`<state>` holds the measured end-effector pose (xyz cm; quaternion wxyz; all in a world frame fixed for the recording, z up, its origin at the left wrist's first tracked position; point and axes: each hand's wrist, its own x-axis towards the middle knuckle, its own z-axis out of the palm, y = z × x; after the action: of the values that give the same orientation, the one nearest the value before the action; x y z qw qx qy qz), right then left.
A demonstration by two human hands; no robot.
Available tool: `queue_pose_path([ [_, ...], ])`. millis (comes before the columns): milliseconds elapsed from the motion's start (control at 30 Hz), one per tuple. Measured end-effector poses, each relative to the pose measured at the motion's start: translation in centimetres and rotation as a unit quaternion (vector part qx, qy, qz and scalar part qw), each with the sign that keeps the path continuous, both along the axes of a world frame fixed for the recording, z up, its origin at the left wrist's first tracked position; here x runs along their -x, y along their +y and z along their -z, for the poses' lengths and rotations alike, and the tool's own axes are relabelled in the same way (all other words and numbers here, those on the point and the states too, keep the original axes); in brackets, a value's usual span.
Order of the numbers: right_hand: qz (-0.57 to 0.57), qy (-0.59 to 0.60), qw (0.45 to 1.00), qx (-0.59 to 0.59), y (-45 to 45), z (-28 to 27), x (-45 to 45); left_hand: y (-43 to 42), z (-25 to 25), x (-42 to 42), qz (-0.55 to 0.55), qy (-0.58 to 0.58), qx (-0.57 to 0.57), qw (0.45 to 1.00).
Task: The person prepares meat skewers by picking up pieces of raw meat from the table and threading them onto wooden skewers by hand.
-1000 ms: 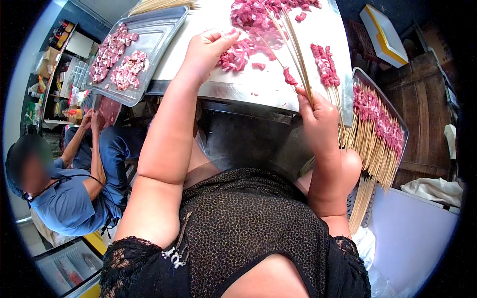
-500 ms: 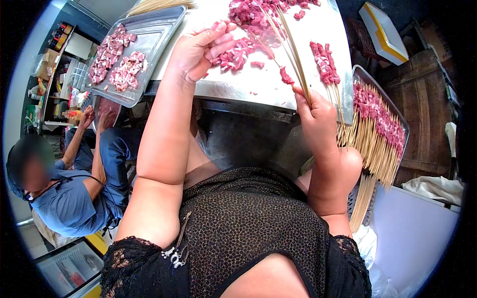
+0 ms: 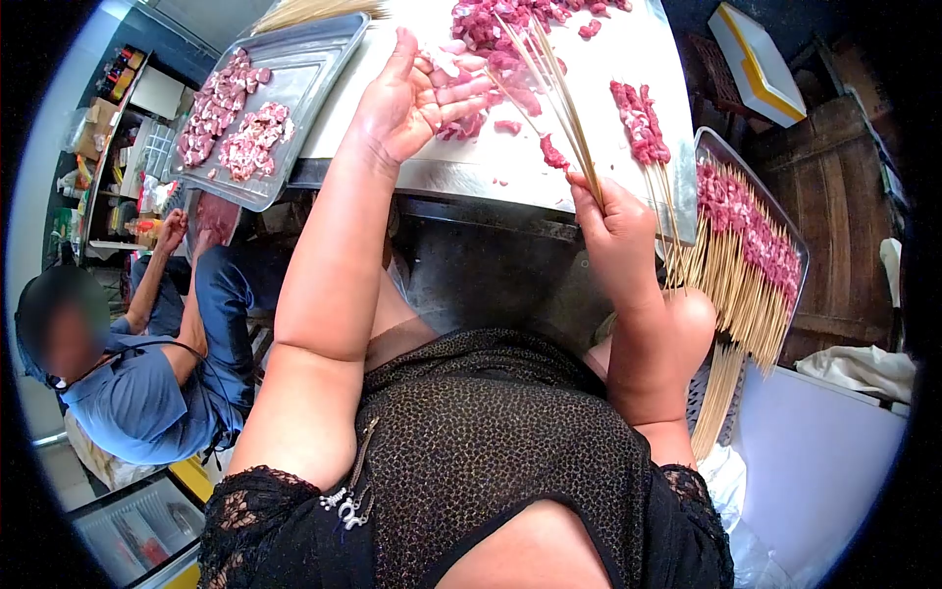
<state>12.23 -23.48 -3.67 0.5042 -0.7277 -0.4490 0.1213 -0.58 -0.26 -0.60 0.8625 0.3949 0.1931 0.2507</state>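
My left hand (image 3: pixel 407 106) is palm up over the white board (image 3: pixel 343 118), fingers spread, beside a pile of raw meat pieces (image 3: pixel 486 29). Pinkish meat shows around its fingertips; I cannot make out whether any piece touches them. Closed round a bundle of thin wooden skewers (image 3: pixel 572 108) is my right hand (image 3: pixel 618 221), near the board's front edge. One skewer of the bundle leans apart to the left, with a piece of meat (image 3: pixel 553 152) low on it. Right of the bundle lie loaded meat skewers (image 3: pixel 642 123).
A metal tray (image 3: pixel 319 83) with two meat heaps is at the left, bare skewers (image 3: pixel 314 12) behind it. At the right stands a tray (image 3: pixel 797 250) of many loaded skewers. A co-worker (image 3: pixel 137 393) sits at the left, hands over another tray of meat.
My left hand has gone from a pinch to spread fingers, palm turned up. My right hand and its skewers have shifted slightly left. The co-worker's hands have moved apart.
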Motion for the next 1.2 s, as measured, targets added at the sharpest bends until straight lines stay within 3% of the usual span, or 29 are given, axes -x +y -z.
queue_pose_path([
  [67, 0.001, -0.001, 1.0, -0.001, 0.0, 0.3, -0.2, -0.5, -0.3, 0.0, 0.025, -0.009, 0.018, 1.0],
  [133, 0.003, -0.001, 1.0, -0.001, 0.0, 0.4, -0.3, -1.1, -0.5, 0.2, -0.003, 0.047, -0.104, 0.993],
  [167, 0.005, 0.001, 1.0, -0.002, -0.1, 0.4, -0.4, -1.2, -0.7, 0.3, -0.003, 0.047, -0.104, 0.993],
  [233, 0.007, 0.003, 1.0, -0.004, -0.2, 0.2, -0.5, -1.2, -1.1, 0.5, -0.047, 0.289, -0.338, 0.894],
  [267, 0.006, 0.007, 1.0, -0.005, -0.2, 0.2, -0.5, -0.8, -0.7, 0.6, -0.046, 0.289, -0.339, 0.894],
  [333, 0.006, 0.012, 1.0, -0.006, -0.2, 0.1, -0.5, -1.5, -1.3, 0.3, -0.166, 0.3, -0.59, 0.731],
  [367, 0.004, 0.006, 1.0, -0.006, -0.1, 0.2, -0.5, -1.8, -1.7, 0.4, -0.137, 0.324, -0.399, 0.846],
  [400, 0.002, 0.0, 1.0, -0.007, -0.1, 0.2, -0.5, -1.6, -1.8, 0.7, -0.137, 0.325, -0.399, 0.846],
  [467, 0.005, -0.002, 1.0, -0.006, 0.0, 0.2, -0.4, -0.5, -1.9, 1.2, -0.083, 0.138, -0.283, 0.945],
  [600, -0.005, -0.004, 1.0, -0.003, 0.3, 0.4, -0.3, 1.4, -0.1, 0.8, -0.074, 0.208, -0.223, 0.949],
  [733, -0.005, -0.01, 1.0, -0.009, 0.2, 0.2, -0.1, 1.5, 0.3, 0.4, -0.074, 0.06, -0.151, 0.984],
  [867, -0.012, 0.009, 1.0, -0.018, 0.3, 0.3, -0.1, 0.1, -0.4, 0.5, -0.067, 0.053, -0.14, 0.986],
  [933, -0.014, 0.014, 1.0, -0.018, 0.2, 0.2, -0.1, 0.2, -0.2, 0.4, -0.008, -0.002, -0.111, 0.994],
  [1100, -0.068, 0.105, 0.992, -0.016, 0.2, 0.4, 0.3, -0.3, -0.5, -0.1, -0.032, 0.013, -0.086, 0.996],
  [1200, -0.075, 0.096, 0.992, -0.037, 0.6, 1.4, 0.4, -1.4, -0.8, -0.5, -0.024, 0.006, -0.056, 0.998],
])
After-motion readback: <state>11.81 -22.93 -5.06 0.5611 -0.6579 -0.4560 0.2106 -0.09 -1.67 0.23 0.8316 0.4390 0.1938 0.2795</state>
